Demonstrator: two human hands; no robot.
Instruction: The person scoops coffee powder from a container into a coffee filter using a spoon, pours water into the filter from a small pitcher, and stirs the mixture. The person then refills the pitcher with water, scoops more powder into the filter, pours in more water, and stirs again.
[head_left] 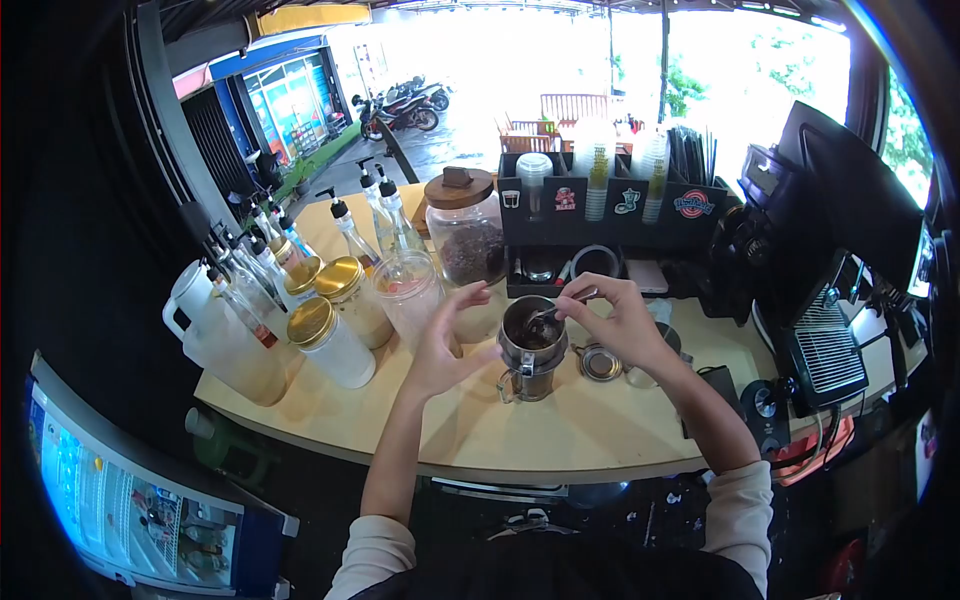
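A metal drip coffee filter (530, 350) sits on a small glass mug (528, 385) on the wooden counter, with dark stuff inside that looks like coffee. My right hand (612, 315) pinches the handle of a metal spoon (543, 314), whose lower end reaches into the filter. Just left of the filter, my left hand (448, 345) is raised with thumb and fingers apart, holding nothing. Whether its thumb touches the filter's side I cannot tell. To the right of the mug lies a round metal lid (600, 363). A clear glass (652, 350) is partly hidden behind my right forearm.
Gold-lidded jars (333, 343), a white jug (225, 335) and several pump bottles (350, 228) crowd the left. Behind the filter stand a wooden-lidded glass jar (468, 240) and a black cup organizer (612, 212). An espresso machine (825, 345) occupies the right.
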